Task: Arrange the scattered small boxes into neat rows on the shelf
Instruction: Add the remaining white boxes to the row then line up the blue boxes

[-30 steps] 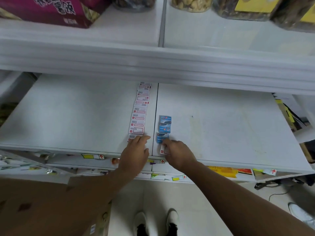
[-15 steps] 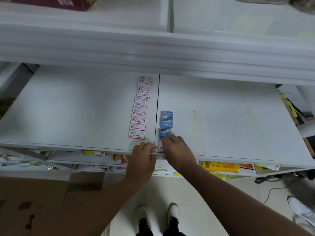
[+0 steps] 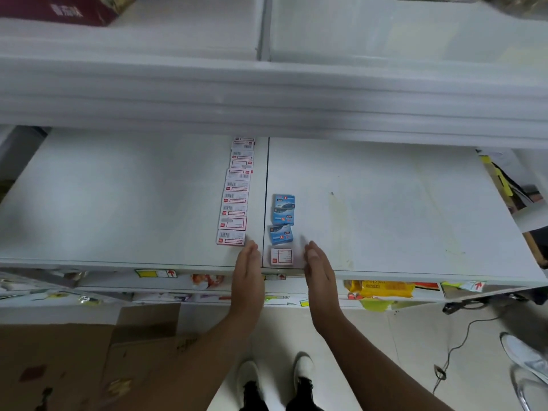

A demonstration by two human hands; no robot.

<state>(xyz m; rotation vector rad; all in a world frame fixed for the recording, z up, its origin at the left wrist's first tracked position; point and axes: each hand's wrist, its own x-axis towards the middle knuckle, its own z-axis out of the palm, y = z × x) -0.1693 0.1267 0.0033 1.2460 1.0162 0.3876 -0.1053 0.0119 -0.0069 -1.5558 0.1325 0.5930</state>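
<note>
A straight row of several white-and-red small boxes (image 3: 235, 197) runs front to back on the white shelf (image 3: 118, 203), just left of the shelf seam. Right of the seam lies a shorter row: three blue boxes (image 3: 282, 218) and one white-and-red box (image 3: 281, 257) at the front edge. My left hand (image 3: 249, 271) and my right hand (image 3: 318, 269) stand flat on edge, fingers extended, on either side of that front white box. Neither hand touches or holds a box.
The upper shelf's thick white edge (image 3: 267, 93) overhangs the back of the working shelf. A cardboard carton (image 3: 89, 360) sits on the floor at lower left. Yellow packets (image 3: 382, 289) lie on the shelf below. A cable (image 3: 456, 345) trails on the floor at right.
Both hands have let go of the front white box and drawn apart, now flanking it with straight fingers. The camera has tilted down slightly.
</note>
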